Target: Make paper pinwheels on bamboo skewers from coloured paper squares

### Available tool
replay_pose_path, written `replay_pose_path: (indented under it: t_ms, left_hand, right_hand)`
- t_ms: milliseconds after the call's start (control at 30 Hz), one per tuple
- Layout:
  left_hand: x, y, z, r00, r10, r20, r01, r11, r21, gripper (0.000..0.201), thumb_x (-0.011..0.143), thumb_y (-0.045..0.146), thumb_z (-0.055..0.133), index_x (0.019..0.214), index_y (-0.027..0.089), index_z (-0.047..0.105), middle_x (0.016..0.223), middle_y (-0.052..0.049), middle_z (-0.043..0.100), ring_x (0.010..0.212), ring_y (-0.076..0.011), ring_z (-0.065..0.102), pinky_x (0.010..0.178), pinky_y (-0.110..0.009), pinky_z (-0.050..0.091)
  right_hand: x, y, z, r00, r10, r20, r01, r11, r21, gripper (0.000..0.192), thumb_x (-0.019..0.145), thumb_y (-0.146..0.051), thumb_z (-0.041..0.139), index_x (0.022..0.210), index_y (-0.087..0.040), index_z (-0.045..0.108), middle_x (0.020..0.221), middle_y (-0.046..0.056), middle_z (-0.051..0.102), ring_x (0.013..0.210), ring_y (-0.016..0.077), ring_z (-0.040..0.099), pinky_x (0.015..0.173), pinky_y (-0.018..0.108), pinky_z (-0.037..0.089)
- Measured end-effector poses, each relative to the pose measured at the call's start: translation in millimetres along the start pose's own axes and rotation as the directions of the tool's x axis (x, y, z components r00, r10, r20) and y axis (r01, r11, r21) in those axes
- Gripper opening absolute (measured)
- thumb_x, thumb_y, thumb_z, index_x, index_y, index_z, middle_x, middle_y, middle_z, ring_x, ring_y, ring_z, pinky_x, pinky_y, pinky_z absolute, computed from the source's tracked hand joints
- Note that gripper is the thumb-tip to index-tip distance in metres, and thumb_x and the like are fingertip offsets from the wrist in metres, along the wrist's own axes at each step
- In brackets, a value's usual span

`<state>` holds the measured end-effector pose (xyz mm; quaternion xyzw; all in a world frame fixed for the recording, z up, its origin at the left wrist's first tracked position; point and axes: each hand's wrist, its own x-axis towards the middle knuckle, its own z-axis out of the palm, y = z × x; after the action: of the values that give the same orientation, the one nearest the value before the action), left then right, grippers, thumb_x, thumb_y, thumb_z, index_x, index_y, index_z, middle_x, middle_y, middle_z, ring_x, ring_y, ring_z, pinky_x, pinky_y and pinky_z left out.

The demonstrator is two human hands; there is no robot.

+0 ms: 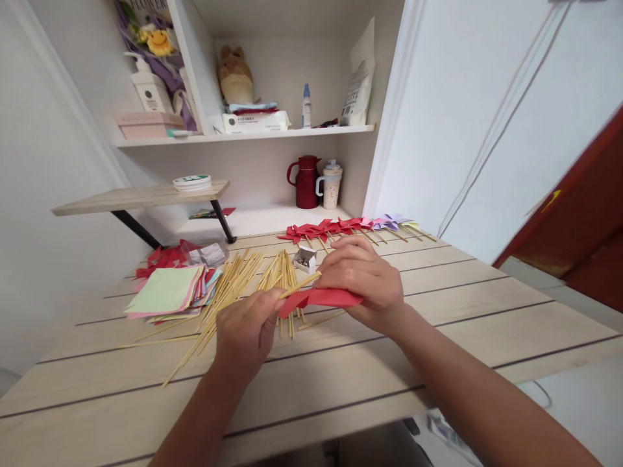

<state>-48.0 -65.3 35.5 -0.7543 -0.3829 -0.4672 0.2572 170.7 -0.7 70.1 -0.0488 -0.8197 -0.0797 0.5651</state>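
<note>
My left hand [248, 327] is closed around a thin wooden stick [302, 284], which slants up to the right above the table. My right hand [363, 279] is closed on a folded red paper pinwheel [321, 298], its fingers curled over the far end of the stick. The palm side of the right hand is hidden. Just beyond the hands stands a small open white box [305, 259] with tiny metal pieces in it. Many loose wooden sticks [233, 285] lie in a heap beside and behind my left hand.
A stack of coloured paper squares [165, 292] lies at left, near red paper pieces [163, 259] and a clear plastic box [208, 254]. Red pinwheels [321, 229] and purple ones [389, 222] line the back edge. A small raised shelf [146, 196], red jug [307, 185] and cup [331, 187] stand behind.
</note>
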Motion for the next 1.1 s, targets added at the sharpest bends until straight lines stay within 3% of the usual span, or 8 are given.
replay_pose_path:
  t_ms: [467,767,1100]
  left_hand:
    - [0.8,3.2,-2.4,0.999,-0.035,-0.005,0.034,0.999,-0.025,0.024,0.102,0.024,0.052,0.096,0.015,0.074,0.085,-0.007,0.08,0.071,-0.0161,0.076,0.063,-0.023,0.057]
    - [1.6,2.1,-1.7,0.999,0.023,-0.027,-0.024,0.998,-0.051,0.023,0.102,0.02,0.051,0.096,0.012,0.071,0.084,-0.008,0.08,0.07,-0.0152,0.076,0.064,-0.022,0.055]
    - [2.5,0.7,0.0,1.0,0.005,0.007,-0.005,0.999,-0.044,0.025,0.102,0.022,0.05,0.096,0.013,0.072,0.082,-0.007,0.08,0.069,-0.0163,0.076,0.061,-0.023,0.056]
  right_hand:
    - [-0.2,1.1,0.7,1.0,-0.018,0.006,0.018,1.0,-0.005,0.011,0.099,-0.027,0.062,0.092,-0.024,0.071,0.078,0.001,0.076,0.078,0.0182,0.07,0.089,0.042,0.051]
    - [-0.4,2.0,0.4,1.0,-0.016,-0.003,0.016,1.0,-0.008,0.011,0.099,-0.023,0.061,0.093,-0.023,0.07,0.079,0.001,0.076,0.077,0.0178,0.07,0.09,0.043,0.052]
    - [0.4,1.1,1.1,1.0,-0.026,-0.007,0.026,1.0,0.006,0.012,0.1,-0.025,0.061,0.093,-0.023,0.07,0.077,0.001,0.076,0.077,0.0184,0.07,0.089,0.043,0.051]
